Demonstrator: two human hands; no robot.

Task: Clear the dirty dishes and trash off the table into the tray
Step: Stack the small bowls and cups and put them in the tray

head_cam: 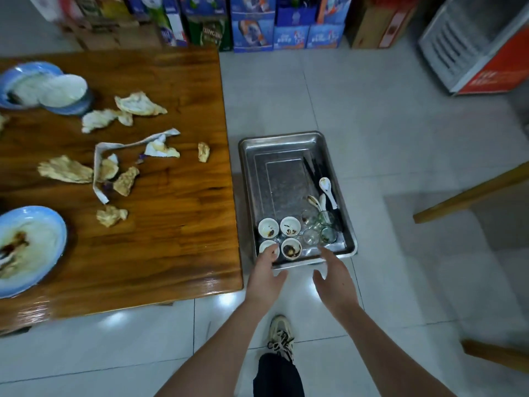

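We are holding our left grip (264,272) and right grip (335,280) spread and empty above the near end of the steel tray (286,136), which is standing on the floor beside the surface (177,224). Carrying fragile cups (290,226) and glasses (327,234), it is probably feeling heavy and slippery; we are favouring both side rims.

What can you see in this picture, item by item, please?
table: one, brown wood, left
plates: at least three, blue-rimmed, table's left edge
napkins: about nine, white, scattered on table
paper strip: one, white, among napkins
tray: one, silver, right of table
small cups: four, white, tray's near-left corner
glasses: four, clear, beside cups
spoons: two or three, white, in tray
chopsticks: count unclear, black, in tray
cartons: several, mostly blue, far wall
shoe: one, beige, floor
left hand: one, open, over tray's near edge
right hand: one, open, near tray's edge
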